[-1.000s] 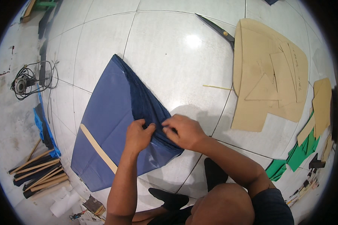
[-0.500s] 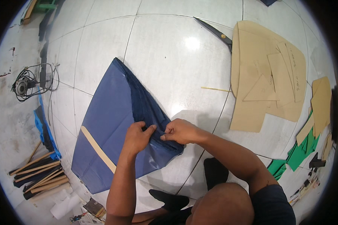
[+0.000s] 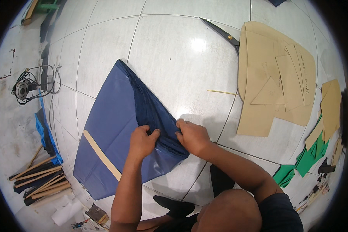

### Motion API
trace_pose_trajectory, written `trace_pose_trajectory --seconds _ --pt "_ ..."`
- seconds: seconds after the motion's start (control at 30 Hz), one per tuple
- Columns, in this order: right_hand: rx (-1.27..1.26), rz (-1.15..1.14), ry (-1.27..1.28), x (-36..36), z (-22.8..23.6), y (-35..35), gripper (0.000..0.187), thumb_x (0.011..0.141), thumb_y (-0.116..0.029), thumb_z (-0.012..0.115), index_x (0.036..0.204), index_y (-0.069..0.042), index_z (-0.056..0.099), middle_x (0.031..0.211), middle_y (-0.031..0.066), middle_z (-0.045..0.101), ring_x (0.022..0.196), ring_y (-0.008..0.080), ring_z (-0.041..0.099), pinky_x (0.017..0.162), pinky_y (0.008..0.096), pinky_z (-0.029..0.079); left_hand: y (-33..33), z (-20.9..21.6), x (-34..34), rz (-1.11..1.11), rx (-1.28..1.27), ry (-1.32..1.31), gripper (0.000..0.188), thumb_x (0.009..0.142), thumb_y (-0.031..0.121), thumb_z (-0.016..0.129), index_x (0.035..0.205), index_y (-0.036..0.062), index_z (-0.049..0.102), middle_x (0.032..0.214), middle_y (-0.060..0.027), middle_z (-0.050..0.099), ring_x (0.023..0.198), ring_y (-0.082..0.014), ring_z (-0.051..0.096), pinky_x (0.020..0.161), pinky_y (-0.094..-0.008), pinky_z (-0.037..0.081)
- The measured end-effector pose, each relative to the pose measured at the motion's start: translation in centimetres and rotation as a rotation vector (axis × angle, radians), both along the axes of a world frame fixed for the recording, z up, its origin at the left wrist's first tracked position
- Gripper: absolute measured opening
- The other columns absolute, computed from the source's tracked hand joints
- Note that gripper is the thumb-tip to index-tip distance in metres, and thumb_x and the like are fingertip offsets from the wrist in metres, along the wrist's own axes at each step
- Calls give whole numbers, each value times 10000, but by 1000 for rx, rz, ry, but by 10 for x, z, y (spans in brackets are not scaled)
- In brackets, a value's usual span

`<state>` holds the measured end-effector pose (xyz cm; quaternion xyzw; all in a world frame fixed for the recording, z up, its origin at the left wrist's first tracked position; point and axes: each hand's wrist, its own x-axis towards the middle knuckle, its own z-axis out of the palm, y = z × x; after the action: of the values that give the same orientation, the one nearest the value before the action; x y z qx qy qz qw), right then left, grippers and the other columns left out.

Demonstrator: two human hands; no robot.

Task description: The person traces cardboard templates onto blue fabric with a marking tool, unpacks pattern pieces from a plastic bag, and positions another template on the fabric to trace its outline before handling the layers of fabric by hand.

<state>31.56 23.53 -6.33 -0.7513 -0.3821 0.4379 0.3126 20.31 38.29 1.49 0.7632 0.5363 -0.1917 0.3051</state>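
A stack of dark blue, slightly shiny fabric (image 3: 108, 104) lies on the tiled floor in front of me. Along its right side the layers fan apart in folds. My left hand (image 3: 142, 142) is closed at the inner edge of those folds, thumb and fingers gripping the near layers. Opposite it, my right hand (image 3: 193, 135) pinches the outer edge of the fabric, holding it away from the rest. Across the fabric's lower left lies a narrow pale strip (image 3: 100, 154), one end hidden by my left forearm.
Brown cardboard patterns (image 3: 259, 65) lie at the right, black scissors (image 3: 230, 37) and a thin stick (image 3: 222, 92) beside them. Green fabric (image 3: 311, 156) sits at the far right. Rolled material (image 3: 46, 179) and a coiled-cable device (image 3: 24, 89) are at the left.
My right hand has moved slightly up and to the right along the fabric's outer edge, and the folds have spread wider. My left hand has stayed in place.
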Motion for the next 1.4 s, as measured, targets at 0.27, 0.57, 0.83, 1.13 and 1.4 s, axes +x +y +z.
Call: trace_pose_trajectory --seconds 0.27,0.57,0.83,1.13,1.4 --pt "53 202 309 24 38 5 346 925 -267 664 1213 -82 611 970 147 718 938 359 684 830 446 538 0 -1 -4 11 2 -38 421 829 317 711 730 -82 622 685 -278 596 636 -378 613 621 -462 455" --pt "17 293 368 17 30 14 324 967 -334 597 1054 -52 730 967 164 735 934 378 689 832 447 530 -2 3 0 -2 20 -11 427 828 305 722 700 -82 594 651 -258 575 597 -352 577 596 -454 441" --pt "-21 122 449 12 7 14 286 863 -352 744 833 -68 724 838 140 721 801 316 697 725 410 529 3 4 -1 -27 -45 1 436 853 326 745 702 -58 602 586 -109 523 573 -163 495 544 -382 403" --pt "65 -32 484 -3 5 7 281 884 -245 769 857 -23 599 729 71 646 671 151 594 635 306 473 3 5 1 -30 -52 -15 465 852 342 750 697 -73 612 621 -223 585 567 -299 567 570 -441 432" --pt "-24 -124 620 -3 -2 8 320 846 -237 813 941 -6 614 770 77 673 684 135 601 652 298 490 0 11 1 -6 -85 3 532 801 416 787 706 -79 621 651 -231 608 611 -318 600 601 -440 460"
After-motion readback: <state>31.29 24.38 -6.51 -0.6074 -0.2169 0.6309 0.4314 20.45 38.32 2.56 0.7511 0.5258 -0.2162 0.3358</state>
